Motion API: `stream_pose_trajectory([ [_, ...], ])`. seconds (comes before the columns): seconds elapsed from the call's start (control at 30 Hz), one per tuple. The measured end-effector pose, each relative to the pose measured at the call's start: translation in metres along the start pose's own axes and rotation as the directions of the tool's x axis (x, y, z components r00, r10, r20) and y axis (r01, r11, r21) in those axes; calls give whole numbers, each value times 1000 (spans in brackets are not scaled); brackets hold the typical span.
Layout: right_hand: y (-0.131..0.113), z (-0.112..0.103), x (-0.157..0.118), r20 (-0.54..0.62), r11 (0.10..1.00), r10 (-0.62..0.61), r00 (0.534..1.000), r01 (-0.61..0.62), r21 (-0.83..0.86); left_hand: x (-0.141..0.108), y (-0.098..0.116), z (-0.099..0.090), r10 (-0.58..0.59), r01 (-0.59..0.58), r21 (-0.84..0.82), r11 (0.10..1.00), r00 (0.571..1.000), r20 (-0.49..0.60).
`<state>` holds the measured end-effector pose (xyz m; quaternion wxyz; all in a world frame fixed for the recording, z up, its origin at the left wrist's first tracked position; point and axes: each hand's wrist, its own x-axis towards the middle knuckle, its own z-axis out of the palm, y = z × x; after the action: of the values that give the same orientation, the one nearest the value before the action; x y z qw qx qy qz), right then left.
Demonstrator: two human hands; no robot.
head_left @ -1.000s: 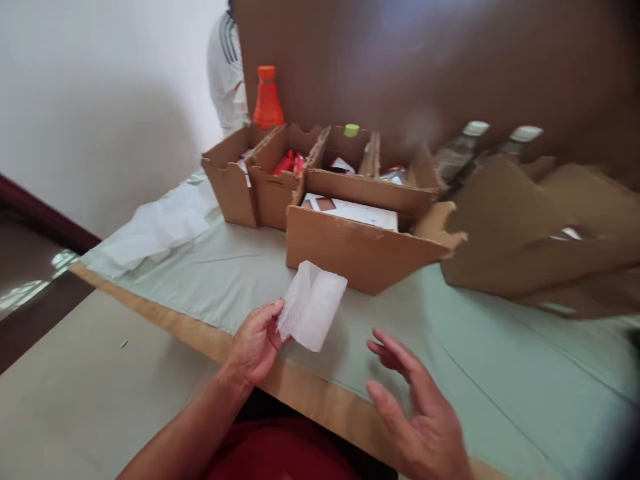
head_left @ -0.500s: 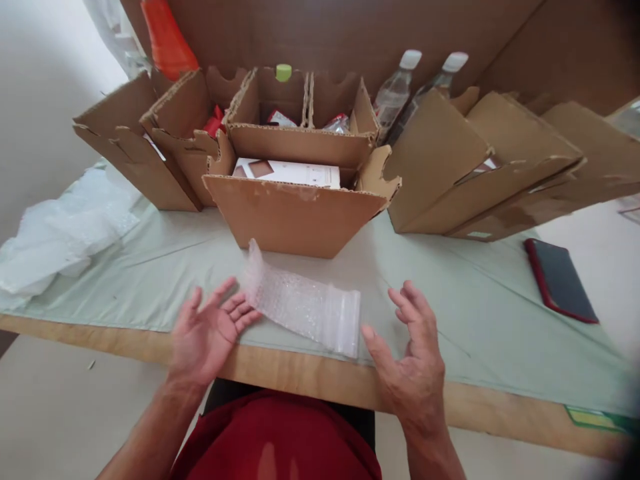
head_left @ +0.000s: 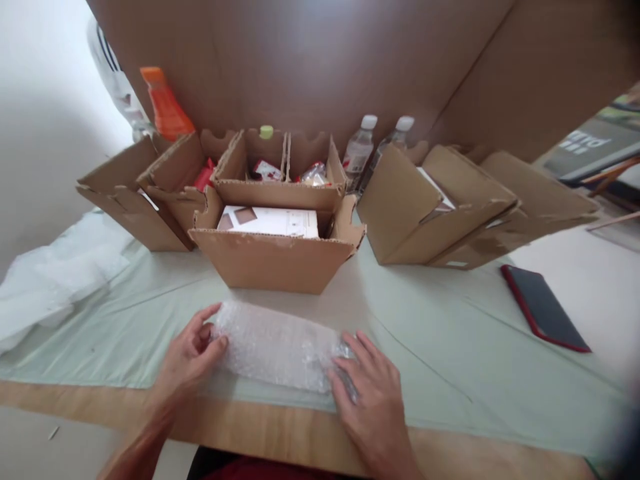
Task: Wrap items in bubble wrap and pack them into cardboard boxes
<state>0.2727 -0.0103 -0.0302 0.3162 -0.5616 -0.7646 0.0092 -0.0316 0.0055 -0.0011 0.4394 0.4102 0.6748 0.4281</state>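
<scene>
A strip of clear bubble wrap (head_left: 280, 347) lies on the green cloth near the table's front edge. My left hand (head_left: 193, 347) has its thumb and fingers closed about the left end. At the other end, the fingers of my right hand (head_left: 367, 387) curl over the wrap, pressing its crumpled edge. Just behind it stands an open cardboard box (head_left: 277, 263). A white printed carton (head_left: 290, 221) sits inside that box.
More cardboard bins (head_left: 167, 220) stand at the back left, with others (head_left: 445, 233) at the right. Clear bottles (head_left: 359, 148) and an orange bottle (head_left: 167, 107) rise behind them. Loose plastic wrap (head_left: 60, 273) lies at left; a dark red-edged phone or tablet (head_left: 545, 307) lies at right.
Both hands have moved inward from beside the bubble wrap and taken hold of its ends. Its raised left end now lies flatter. The view has tilted up.
</scene>
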Motion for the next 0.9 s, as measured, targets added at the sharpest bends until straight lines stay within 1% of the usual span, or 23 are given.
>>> stream_pose_trajectory([
  [0.03,13,-6,-1,-22,994,67,998,-64,88,-4,0,1,1,-1,-17,1000,1000,-7],
  [0.07,25,-14,0,-48,967,177,983,-164,194,-8,1,1,9,-10,-33,999,1000,-24],
  [0.1,36,-22,0,-63,912,312,948,-280,300,-13,2,1,19,-21,-37,999,999,-47],
  [0.17,52,-38,3,-80,760,553,830,-463,456,-23,6,1,44,-44,0,999,995,-84],
  [0.2,57,-44,4,-80,707,617,783,-508,491,-26,7,0,62,-59,40,997,994,-94],
  [0.23,61,-47,6,-75,692,640,765,-531,489,-28,7,-1,85,-75,99,992,991,-101],
  [0.27,64,-49,7,-66,715,627,776,-540,444,-28,5,-1,112,-92,180,979,988,-104],
  [0.3,67,-50,7,-65,765,592,804,-534,361,-27,2,-2,139,-107,278,955,985,-98],
  [0.37,75,-50,5,-105,862,503,858,-490,125,-22,-7,-6,178,-127,474,871,982,-64],
  [0.4,80,-52,3,-142,884,463,875,-468,-1,-19,-10,-9,185,-131,544,829,982,-45],
  [0.47,86,-58,-2,-226,873,412,883,-453,-180,-15,-13,-15,223,-149,616,774,974,-44],
  [0.5,87,-62,-4,-264,866,389,883,-448,-224,-14,-11,-17,271,-164,638,752,960,-73],
  [0.53,84,-67,-5,-292,870,354,888,-427,-246,-14,-7,-18,338,-184,663,726,934,-111],
  [0.6,66,-71,-1,-301,912,250,920,-328,-245,-16,3,-14,503,-245,712,658,847,-173],
  [0.63,52,-69,3,-274,942,189,943,-253,-221,-18,8,-8,574,-295,724,623,801,-167],
  [0.67,34,-63,9,-219,970,123,968,-164,-181,-20,11,1,627,-363,722,589,769,-126],
  [0.7,16,-55,16,-133,989,55,990,-72,-129,-21,12,10,664,-448,705,550,747,-43],
  [0.73,-1,-45,23,-24,997,-16,1000,14,-69,-21,11,20,684,-537,680,500,726,71],
  [0.77,-15,-33,30,107,996,-88,990,90,-12,-21,7,29,681,-615,652,444,704,201],
  [0.8,-25,-21,36,226,990,-143,964,139,36,-19,1,37,653,-672,629,390,684,325],
  [0.83,-28,-12,40,321,985,-175,931,162,65,-17,-5,42,613,-707,617,346,668,422],
  [0.87,-24,-5,40,387,985,-172,906,158,67,-14,-12,45,570,-723,615,316,663,486],
  [0.9,-14,-2,38,418,991,-136,898,132,38,-11,-18,45,531,-725,619,301,667,523],
])
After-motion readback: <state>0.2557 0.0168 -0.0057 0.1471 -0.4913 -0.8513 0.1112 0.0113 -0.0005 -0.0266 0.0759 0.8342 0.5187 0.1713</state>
